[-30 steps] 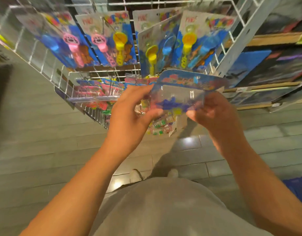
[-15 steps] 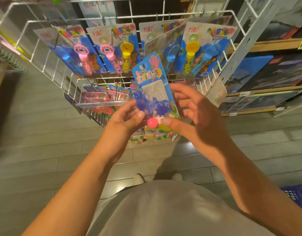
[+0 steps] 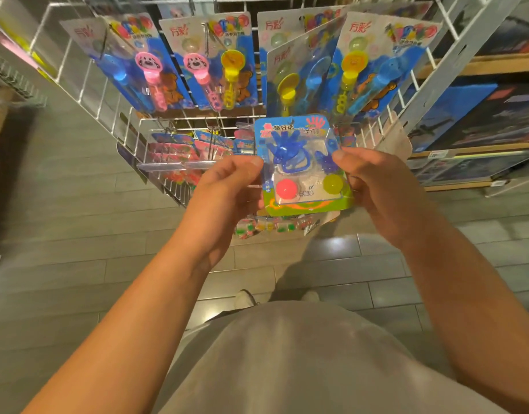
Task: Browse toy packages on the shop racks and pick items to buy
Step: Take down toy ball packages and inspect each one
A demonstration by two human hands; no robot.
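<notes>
At my far left the floor (image 3: 63, 222) lies bare, grey planks running under the wire rack (image 3: 87, 85), whose white frame slants out toward me and ends just above my left wrist. On its upper rail hang bubble-wand cards (image 3: 155, 61), side by side, some overlapping at the right, pink, yellow and blue wands under clear blisters. Lower on the rack, smaller packs (image 3: 179, 150) hang on hooks behind a clear strip, just beyond my left hand (image 3: 224, 198). That left grip pinches the left edge of the toy pack (image 3: 302, 165), thumb on the front, fingers curled behind. I hold the pack upright, face to me, in front of the rack's lower hooks and clear of them. Its blister holds a blue hand-shaped toy (image 3: 287, 153) at the top, a pink ball (image 3: 286, 189) at lower left and a yellow ball (image 3: 332, 183) at lower right. My right hand (image 3: 382, 192) pinches the right edge, thumb across the front. Below the pack a bag of small coloured pieces (image 3: 266, 227) hangs from the rack. Right of my hand the rack's post (image 3: 454, 55) rises aslant, and past it wooden shelves (image 3: 478, 64) carry flat dark boxes (image 3: 496, 118).
</notes>
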